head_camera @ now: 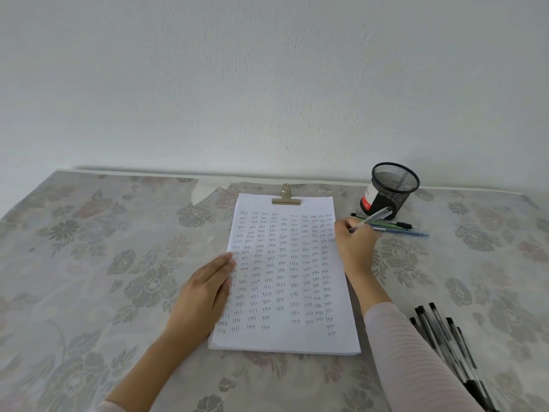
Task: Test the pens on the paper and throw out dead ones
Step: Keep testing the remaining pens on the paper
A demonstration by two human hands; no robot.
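Observation:
A white paper (285,340) covered with rows of the word "test" lies in the middle of the table, clipped at its top by a metal clip (286,196). My left hand (205,288) lies flat with straight fingers on the paper's left edge. My right hand (355,245) grips a clear-barrelled pen (375,217) at the paper's upper right edge, tip down near the written rows. The pen's tip is hidden by my fingers.
A black mesh pen cup (392,188) stands at the back right. A few pens (398,226) lie just in front of it. Several black-capped pens (445,337) lie in a bunch at the near right beside my sleeve. A floral cloth (89,263) covers the table.

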